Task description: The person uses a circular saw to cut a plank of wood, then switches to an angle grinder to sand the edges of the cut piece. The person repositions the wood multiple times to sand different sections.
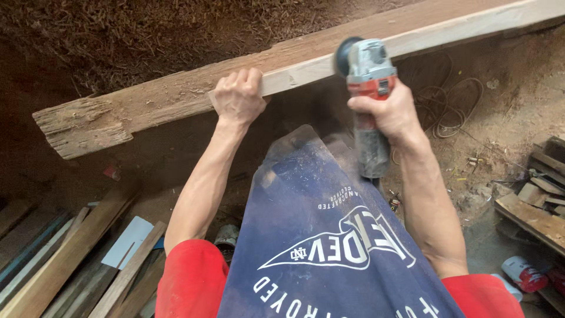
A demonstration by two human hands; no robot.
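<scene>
While the left hand [238,95] clamps the near edge of a long wooden beam [176,97], the right hand [385,112] is wrapped around a red and grey angle grinder [368,88]. The grinder's body runs toward the person, its dark disc against the beam's pale, smooth edge. The beam slants from lower left to upper right; left of the hands its end is rough and splintered.

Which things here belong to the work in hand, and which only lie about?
In use: long weathered wooden beam, left hand gripping it; red-and-grey angle grinder in right hand.

Lying about: loose wooden planks, coiled cable, red-and-white can, wood offcuts.
</scene>
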